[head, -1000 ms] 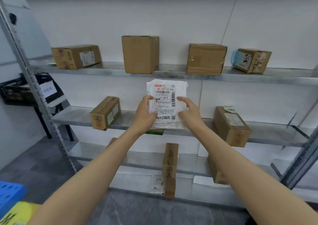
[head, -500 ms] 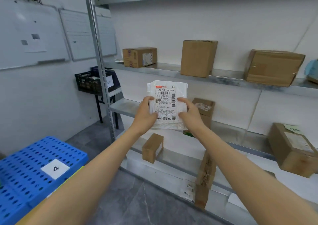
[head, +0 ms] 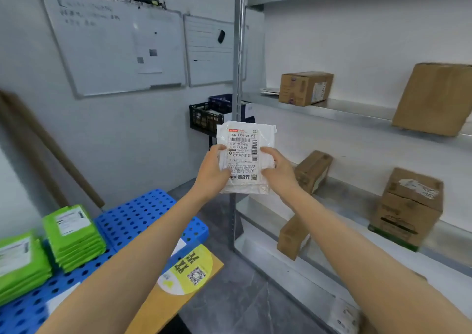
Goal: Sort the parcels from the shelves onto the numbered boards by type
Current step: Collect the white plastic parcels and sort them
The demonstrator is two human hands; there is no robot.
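I hold a white plastic parcel [head: 245,155] with a printed shipping label upright at chest height, in front of the shelf's corner post. My left hand [head: 213,174] grips its left edge and my right hand [head: 278,174] grips its right edge. Blue perforated boards [head: 143,216] lie on the floor at lower left. Two stacks of green parcels [head: 72,236] rest on them. Brown cardboard boxes [head: 305,87] stand on the metal shelves [head: 357,109] at the right.
A yellow-orange board with a QR sticker [head: 186,275] lies under my left forearm. A black crate [head: 207,116] stands behind the shelf post [head: 237,78]. Whiteboards [head: 115,45] hang on the left wall. A brown pole [head: 51,149] leans there. Grey floor shows between boards and shelves.
My view has swung left, away from the shelves toward the blue boards and green parcels. Both hands keep the same grip on the white parcel.
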